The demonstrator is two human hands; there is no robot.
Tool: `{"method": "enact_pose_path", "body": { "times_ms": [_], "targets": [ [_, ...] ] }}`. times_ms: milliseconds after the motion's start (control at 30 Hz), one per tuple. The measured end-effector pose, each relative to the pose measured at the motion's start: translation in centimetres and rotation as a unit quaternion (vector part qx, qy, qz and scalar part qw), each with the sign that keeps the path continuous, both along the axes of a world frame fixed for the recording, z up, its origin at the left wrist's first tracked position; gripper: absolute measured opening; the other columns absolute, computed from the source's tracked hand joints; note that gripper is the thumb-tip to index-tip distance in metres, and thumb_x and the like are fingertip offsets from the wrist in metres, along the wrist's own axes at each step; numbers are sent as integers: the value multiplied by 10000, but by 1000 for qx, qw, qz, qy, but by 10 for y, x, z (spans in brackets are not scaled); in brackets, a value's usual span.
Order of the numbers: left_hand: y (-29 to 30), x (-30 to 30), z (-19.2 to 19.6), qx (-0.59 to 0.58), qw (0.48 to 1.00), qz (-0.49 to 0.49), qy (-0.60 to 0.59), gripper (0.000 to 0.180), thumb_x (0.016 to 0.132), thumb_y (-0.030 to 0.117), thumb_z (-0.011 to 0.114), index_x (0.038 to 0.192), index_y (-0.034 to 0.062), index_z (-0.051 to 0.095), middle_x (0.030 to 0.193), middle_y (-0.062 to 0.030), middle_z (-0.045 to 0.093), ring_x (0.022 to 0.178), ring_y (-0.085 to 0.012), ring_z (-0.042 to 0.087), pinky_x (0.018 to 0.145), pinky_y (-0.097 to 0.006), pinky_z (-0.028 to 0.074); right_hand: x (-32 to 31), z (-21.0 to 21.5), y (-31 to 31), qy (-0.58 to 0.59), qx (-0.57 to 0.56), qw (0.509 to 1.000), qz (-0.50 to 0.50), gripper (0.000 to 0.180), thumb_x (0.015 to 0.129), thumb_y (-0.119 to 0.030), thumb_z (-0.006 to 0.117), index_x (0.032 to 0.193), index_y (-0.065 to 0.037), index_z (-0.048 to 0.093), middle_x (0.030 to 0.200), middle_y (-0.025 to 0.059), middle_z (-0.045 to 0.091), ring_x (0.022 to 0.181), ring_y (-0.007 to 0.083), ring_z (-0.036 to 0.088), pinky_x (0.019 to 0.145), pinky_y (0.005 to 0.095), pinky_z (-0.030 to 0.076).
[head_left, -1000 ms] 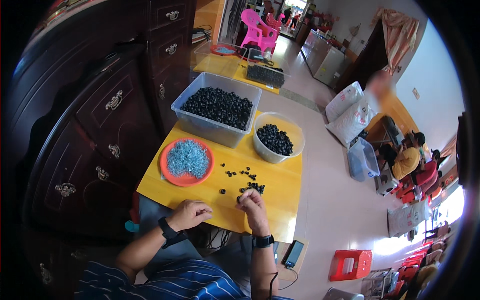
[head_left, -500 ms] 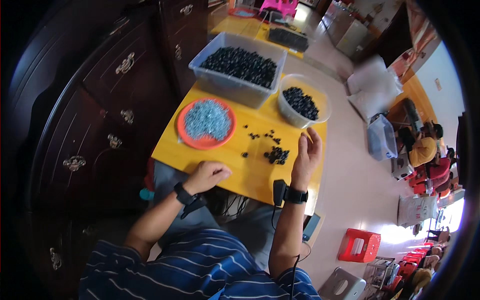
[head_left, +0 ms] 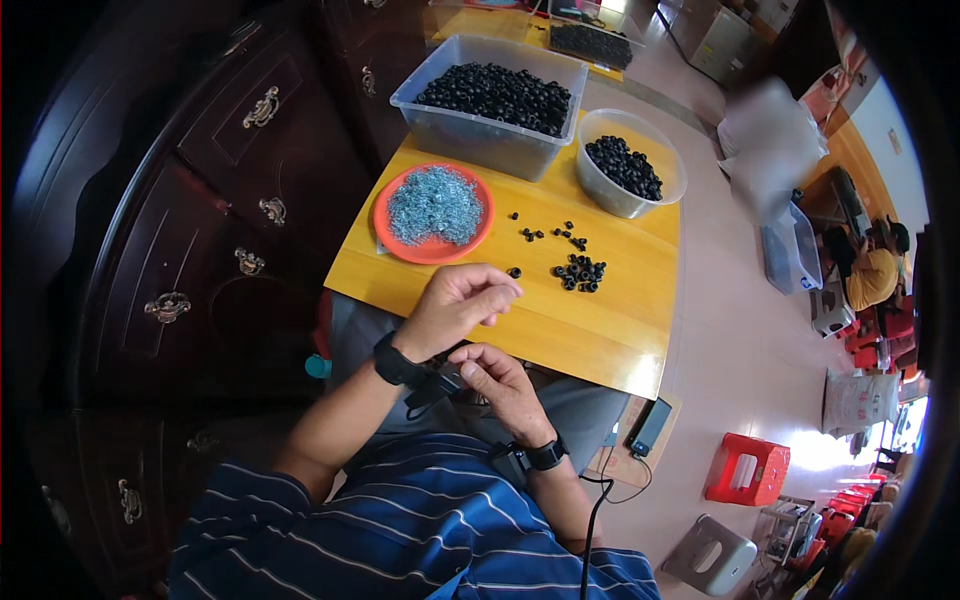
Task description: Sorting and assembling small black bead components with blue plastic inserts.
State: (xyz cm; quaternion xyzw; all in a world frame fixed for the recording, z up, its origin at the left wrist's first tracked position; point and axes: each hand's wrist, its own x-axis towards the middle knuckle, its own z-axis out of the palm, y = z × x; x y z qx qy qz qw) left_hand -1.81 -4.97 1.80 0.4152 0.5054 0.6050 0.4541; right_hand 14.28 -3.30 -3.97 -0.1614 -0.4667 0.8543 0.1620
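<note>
My left hand (head_left: 460,303) hovers over the near edge of the yellow table (head_left: 560,325), fingers curled in, nothing visible in them. My right hand (head_left: 497,382) sits below it, off the table, with thumb and fingers pinching the black strap (head_left: 420,375) on my left wrist. A small heap of loose black ring-shaped pieces (head_left: 580,272) lies on the table just beyond my left hand. An orange plate (head_left: 398,243) holding pale blue-grey metal rings stands to the left of them.
A clear rectangular bin (head_left: 480,140) and a round clear bowl (head_left: 612,200), both holding black pieces, stand at the table's far side. A dark wooden cabinet (head_left: 200,200) runs along the left. A phone (head_left: 650,427), red stool (head_left: 745,470) and seated person (head_left: 875,275) are on the right.
My right hand left the black pieces on the table and came back to my left wrist. My left hand rose from the table edge. The view tilted down toward my lap.
</note>
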Motion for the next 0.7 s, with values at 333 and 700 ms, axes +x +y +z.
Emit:
{"method": "enact_pose_path", "body": {
  "times_ms": [333,700],
  "targets": [
    [2,22,10,102,992,-35,-72,230,975,214,617,972,-6,686,755,-6,610,669,-47,539,612,-195,456,-1,-4,6,43,-94,992,69,312,1011,-224,544,1266,-46,537,1129,-1,579,1026,79,516,909,252,412],
    [1,12,-9,35,978,-12,206,165,930,133,630,893,-20,679,708,0,621,650,-40,534,597,-227,446,23,26,13,-71,253,965,-12,93,881,-99,710,830,-32,670,779,-23,664,721,54,581,657,218,456]
  ]
}}
